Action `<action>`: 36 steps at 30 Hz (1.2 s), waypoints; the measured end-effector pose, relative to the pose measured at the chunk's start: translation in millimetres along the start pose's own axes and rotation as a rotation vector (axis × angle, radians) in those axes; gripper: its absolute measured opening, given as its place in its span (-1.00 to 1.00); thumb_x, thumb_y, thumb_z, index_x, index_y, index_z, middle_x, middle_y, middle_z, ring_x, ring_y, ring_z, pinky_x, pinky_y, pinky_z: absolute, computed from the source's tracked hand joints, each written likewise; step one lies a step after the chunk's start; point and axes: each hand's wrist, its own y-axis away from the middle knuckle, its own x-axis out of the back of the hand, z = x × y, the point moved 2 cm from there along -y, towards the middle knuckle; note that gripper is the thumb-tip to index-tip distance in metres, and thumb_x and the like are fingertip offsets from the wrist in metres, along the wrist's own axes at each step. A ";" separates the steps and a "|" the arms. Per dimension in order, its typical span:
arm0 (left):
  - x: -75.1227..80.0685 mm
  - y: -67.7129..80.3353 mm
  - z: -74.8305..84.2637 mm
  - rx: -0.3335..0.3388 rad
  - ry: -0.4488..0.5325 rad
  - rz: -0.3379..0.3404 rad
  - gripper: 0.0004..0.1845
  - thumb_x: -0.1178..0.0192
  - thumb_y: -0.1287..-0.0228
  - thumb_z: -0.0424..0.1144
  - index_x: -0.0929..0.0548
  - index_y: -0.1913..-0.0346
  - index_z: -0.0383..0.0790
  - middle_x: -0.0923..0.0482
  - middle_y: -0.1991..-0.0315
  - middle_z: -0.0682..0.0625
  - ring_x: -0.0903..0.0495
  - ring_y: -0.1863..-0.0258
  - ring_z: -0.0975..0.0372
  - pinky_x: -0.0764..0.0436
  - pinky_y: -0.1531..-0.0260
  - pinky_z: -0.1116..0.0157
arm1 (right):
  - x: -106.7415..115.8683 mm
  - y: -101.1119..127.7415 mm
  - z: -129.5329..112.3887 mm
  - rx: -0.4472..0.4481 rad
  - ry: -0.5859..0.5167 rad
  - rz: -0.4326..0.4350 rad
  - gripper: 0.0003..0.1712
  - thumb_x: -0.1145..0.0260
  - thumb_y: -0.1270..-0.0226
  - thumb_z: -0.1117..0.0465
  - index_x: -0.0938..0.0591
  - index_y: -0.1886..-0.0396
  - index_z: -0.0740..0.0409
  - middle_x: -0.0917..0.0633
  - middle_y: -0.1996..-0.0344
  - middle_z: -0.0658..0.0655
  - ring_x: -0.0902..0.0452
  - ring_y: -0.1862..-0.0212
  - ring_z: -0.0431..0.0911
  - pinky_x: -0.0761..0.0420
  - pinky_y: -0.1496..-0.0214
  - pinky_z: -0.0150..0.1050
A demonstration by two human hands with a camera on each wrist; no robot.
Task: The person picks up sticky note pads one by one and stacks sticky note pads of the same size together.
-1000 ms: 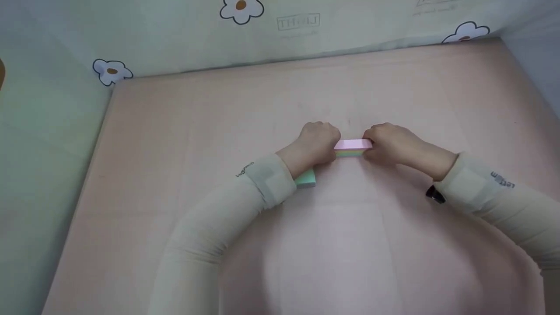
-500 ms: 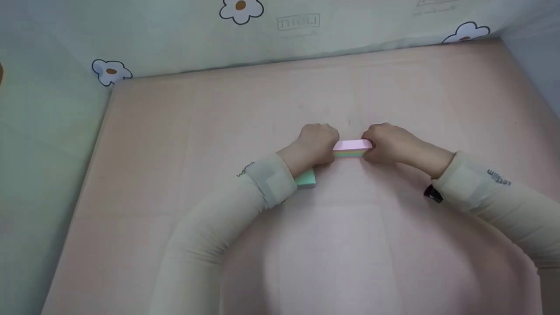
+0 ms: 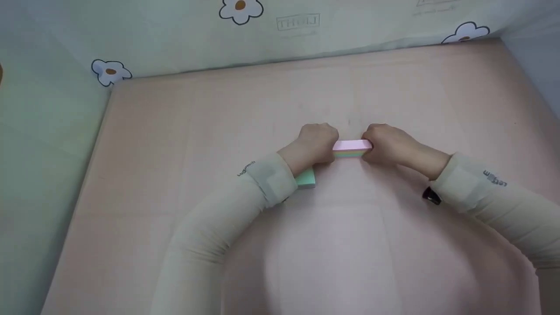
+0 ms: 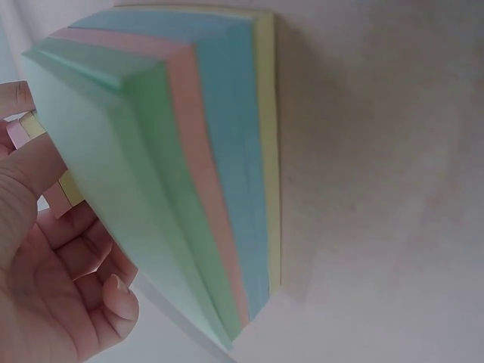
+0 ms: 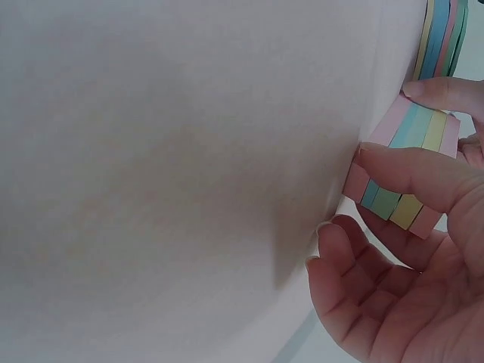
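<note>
I hold a narrow block of sticky notes point(image 3: 351, 147) by its 2 ends, just above the middle of the head frame, low over the pink table point(image 3: 183, 144). My left hand point(image 3: 318, 143) pinches its left end, and my right hand point(image 3: 387, 142) clasps the right end with thumb and forefinger; its striped end face shows at the right of the right-wrist frame. A larger pastel pad point(image 4: 181, 166) lies under my left wrist.
</note>
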 end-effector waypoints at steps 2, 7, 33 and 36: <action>-0.5 -0.2 -0.3 0.006 0.005 0.001 -0.79 -0.12 -0.07 -0.26 -0.61 0.20 -0.19 -0.60 0.31 0.00 -0.34 0.48 0.23 -0.40 0.49 0.32 | -0.4 -0.2 0.2 -0.007 -0.004 0.002 -0.71 -0.30 0.10 0.39 -0.62 0.27 0.39 -0.61 0.31 0.25 -0.43 0.36 0.00 -0.47 0.26 -0.07; -2.2 -0.6 -0.4 0.017 0.019 -0.002 -0.78 -0.14 -0.07 -0.23 -0.61 0.19 -0.18 -0.59 0.31 0.00 -0.35 0.49 0.23 -0.39 0.50 0.34 | -1.4 0.1 1.5 -0.006 -0.018 -0.001 -0.69 -0.29 0.09 0.39 -0.62 0.25 0.40 -0.62 0.29 0.26 -0.46 0.33 0.02 -0.48 0.23 -0.05; 0.3 4.5 -2.6 0.016 0.064 -0.011 -0.81 -0.14 -0.06 -0.25 -0.61 0.24 -0.20 -0.55 0.38 0.00 -0.36 0.51 0.22 -0.35 0.54 0.35 | -0.3 -0.8 4.2 -0.015 -0.095 -0.035 -0.64 -0.29 0.05 0.39 -0.59 0.16 0.41 -0.60 0.27 0.25 -0.44 0.30 0.01 -0.45 0.19 -0.08; 3.6 8.3 -3.5 0.025 0.060 -0.012 -0.78 -0.16 -0.04 -0.23 -0.61 0.21 -0.19 -0.58 0.34 0.00 -0.36 0.44 0.19 -0.39 0.39 0.31 | 1.9 1.4 5.2 -0.011 -0.121 -0.050 -0.55 -0.29 0.03 0.38 -0.53 0.05 0.41 -0.59 0.21 0.27 -0.43 0.25 0.03 -0.43 0.15 -0.08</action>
